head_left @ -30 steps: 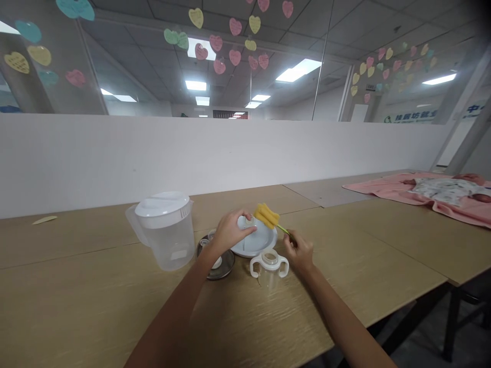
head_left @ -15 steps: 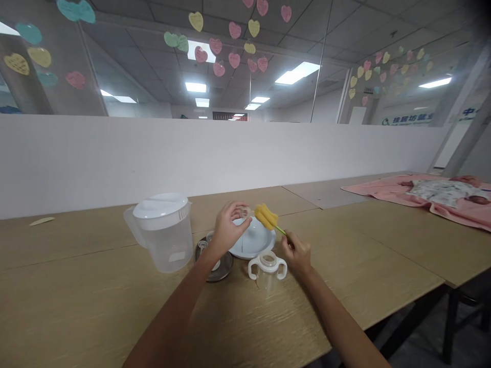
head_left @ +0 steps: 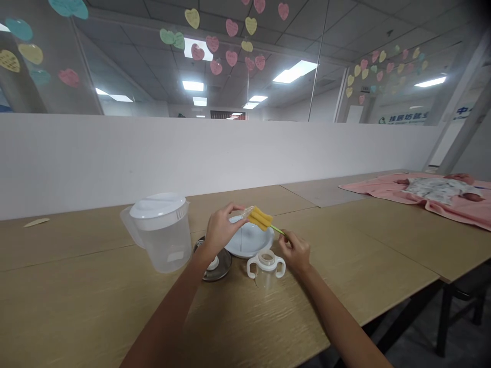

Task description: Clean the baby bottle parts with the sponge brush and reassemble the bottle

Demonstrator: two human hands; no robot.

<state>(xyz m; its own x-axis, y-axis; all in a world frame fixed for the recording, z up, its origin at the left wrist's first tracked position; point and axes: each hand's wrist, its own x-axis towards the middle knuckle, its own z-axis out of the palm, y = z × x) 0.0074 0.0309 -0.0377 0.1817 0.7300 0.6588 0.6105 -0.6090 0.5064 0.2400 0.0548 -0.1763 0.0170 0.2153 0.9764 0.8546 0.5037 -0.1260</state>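
Observation:
My left hand (head_left: pixel 221 229) pinches a small clear cap (head_left: pixel 247 211), probably plastic, between thumb and fingers. In my right hand (head_left: pixel 296 250) is the thin green handle of a yellow sponge brush (head_left: pixel 261 219), whose head meets the mouth of the cap. Both are held above a white basin (head_left: pixel 240 251). A clear baby bottle (head_left: pixel 265 276) with two white handles stands upright and uncapped in front of it. Left of the bottle, partly behind my left wrist, a round metal tray (head_left: pixel 223 272) carries small white bottle parts (head_left: pixel 213 263).
A clear pitcher (head_left: pixel 166 248) with a white lid stands left of the tray. At the far right, a doll (head_left: pixel 433 189) in patterned clothes lies on a pink towel (head_left: pixel 379 186). Behind the wooden table (head_left: pixel 115 312) runs a low white wall (head_left: pixel 215 153) under glass.
The sponge head has moved left to the cap and now touches or enters its mouth. The cap has tilted toward the brush. My view has shifted slightly.

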